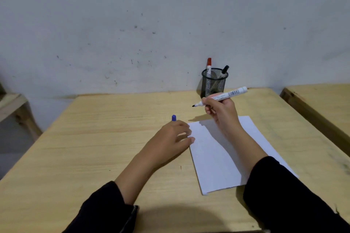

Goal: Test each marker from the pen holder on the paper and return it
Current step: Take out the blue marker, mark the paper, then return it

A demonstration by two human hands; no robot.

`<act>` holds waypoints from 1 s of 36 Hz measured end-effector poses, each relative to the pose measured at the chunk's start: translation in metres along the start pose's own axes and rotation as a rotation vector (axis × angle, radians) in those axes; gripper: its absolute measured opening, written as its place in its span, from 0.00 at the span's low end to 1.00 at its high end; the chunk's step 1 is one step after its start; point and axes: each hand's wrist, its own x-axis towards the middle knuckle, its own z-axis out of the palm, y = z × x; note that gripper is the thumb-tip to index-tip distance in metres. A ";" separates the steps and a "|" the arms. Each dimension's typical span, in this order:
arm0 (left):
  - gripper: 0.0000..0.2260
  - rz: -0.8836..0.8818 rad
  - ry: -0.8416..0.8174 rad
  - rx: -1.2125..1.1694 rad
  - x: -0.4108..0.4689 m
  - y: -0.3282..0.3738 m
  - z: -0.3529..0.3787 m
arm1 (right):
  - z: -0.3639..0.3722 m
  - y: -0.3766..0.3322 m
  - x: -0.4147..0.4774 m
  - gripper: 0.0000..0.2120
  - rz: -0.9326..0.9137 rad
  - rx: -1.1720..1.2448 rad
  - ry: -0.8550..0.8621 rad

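My right hand (220, 110) holds an uncapped white marker (227, 95) above the far edge of the white paper (212, 157), its dark tip pointing left. My left hand (170, 138) rests at the paper's left edge, and the blue cap (173, 118) sticks up from its fingers. A black mesh pen holder (214, 83) stands at the back of the table by the wall. In it are a red-capped marker (208, 66) and a black-capped marker (224, 71).
The wooden table (94, 138) runs up to a scuffed white wall. A second wooden table (322, 100) stands close on the right. A pale wooden stool or shelf (13, 104) is at the far left.
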 end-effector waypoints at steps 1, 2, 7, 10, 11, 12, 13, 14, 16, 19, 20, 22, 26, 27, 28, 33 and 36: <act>0.12 -0.019 0.039 -0.019 0.002 0.001 -0.002 | -0.001 -0.003 -0.001 0.08 -0.008 0.010 -0.007; 0.12 -0.039 0.088 -0.026 0.005 0.002 -0.005 | -0.002 -0.005 -0.002 0.08 -0.014 0.019 -0.014; 0.17 -0.134 0.143 0.021 0.027 -0.002 -0.020 | -0.007 -0.017 -0.009 0.08 -0.029 0.047 -0.017; 0.20 -0.244 0.059 0.014 0.037 -0.005 -0.020 | -0.010 -0.024 -0.013 0.09 -0.038 0.062 -0.016; 0.20 -0.255 0.049 0.026 0.040 -0.005 -0.019 | -0.010 -0.026 -0.014 0.10 -0.042 0.066 -0.015; 0.19 -0.260 0.042 0.046 0.042 -0.006 -0.018 | -0.012 -0.028 -0.016 0.10 -0.046 0.067 -0.016; 0.17 -0.263 0.035 0.071 0.045 -0.006 -0.017 | -0.014 -0.029 -0.017 0.09 -0.049 0.071 -0.017; 0.14 -0.261 0.027 0.095 0.047 -0.007 -0.016 | -0.016 -0.031 -0.019 0.09 -0.053 0.075 -0.020; 0.09 -0.257 0.021 0.110 0.049 -0.007 -0.015 | -0.019 -0.035 -0.022 0.09 -0.061 0.077 -0.025; 0.08 -0.283 0.106 -0.017 0.046 -0.001 -0.013 | -0.024 -0.040 -0.027 0.10 -0.073 0.079 -0.025; 0.07 -0.300 0.159 -0.123 0.045 0.002 -0.012 | -0.025 -0.041 -0.027 0.10 -0.076 0.079 -0.023; 0.06 -0.325 0.264 -0.372 0.042 0.014 -0.014 | -0.026 -0.043 -0.029 0.10 -0.078 0.083 -0.020; 0.04 -0.242 0.267 -0.655 0.042 0.026 -0.020 | -0.024 -0.044 -0.030 0.10 -0.073 0.088 -0.012; 0.03 -0.231 0.259 -0.720 0.041 0.030 -0.020 | -0.023 -0.044 -0.031 0.10 -0.074 0.088 -0.011; 0.02 -0.230 0.261 -0.780 0.042 0.033 -0.020 | -0.023 -0.045 -0.031 0.10 -0.077 0.085 -0.011; 0.03 -0.249 0.316 -1.082 0.044 0.047 -0.021 | -0.018 -0.049 -0.032 0.10 -0.090 0.113 -0.019; 0.03 -0.265 0.321 -1.139 0.044 0.051 -0.020 | -0.016 -0.050 -0.033 0.10 -0.096 0.130 -0.021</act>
